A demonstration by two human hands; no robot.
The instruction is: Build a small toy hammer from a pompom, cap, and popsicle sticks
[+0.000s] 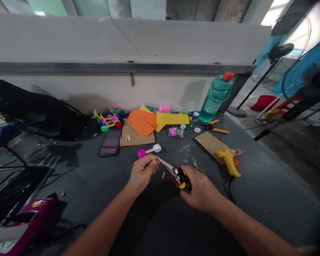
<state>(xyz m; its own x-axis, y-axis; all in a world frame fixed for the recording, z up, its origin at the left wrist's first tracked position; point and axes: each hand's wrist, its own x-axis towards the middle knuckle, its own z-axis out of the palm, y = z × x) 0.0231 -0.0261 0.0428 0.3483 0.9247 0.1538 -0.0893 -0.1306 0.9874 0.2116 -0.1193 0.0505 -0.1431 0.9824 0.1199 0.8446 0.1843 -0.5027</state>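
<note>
My right hand (200, 186) is wrapped round the black, yellow and red handles of a pair of shears (176, 172). Their blades point left and up, with the tips at the fingers of my left hand (143, 172). That hand is closed in a pinch on a small pale wooden stick (158, 162), mostly hidden by the fingers. Just beyond it lies a stick with a pink cap and a white cap (149, 151) on its ends. A short cut piece of stick (163, 175) rests on the table between my hands.
Cardboard (138, 140) with orange paper (141, 121) lies behind, beside a phone-like pixelated item (110, 143). To the right are a yellow glue gun (230, 160), orange-handled pliers (218, 130) and a green bottle (215, 99). Colourful small models (109, 119) stand at the back left.
</note>
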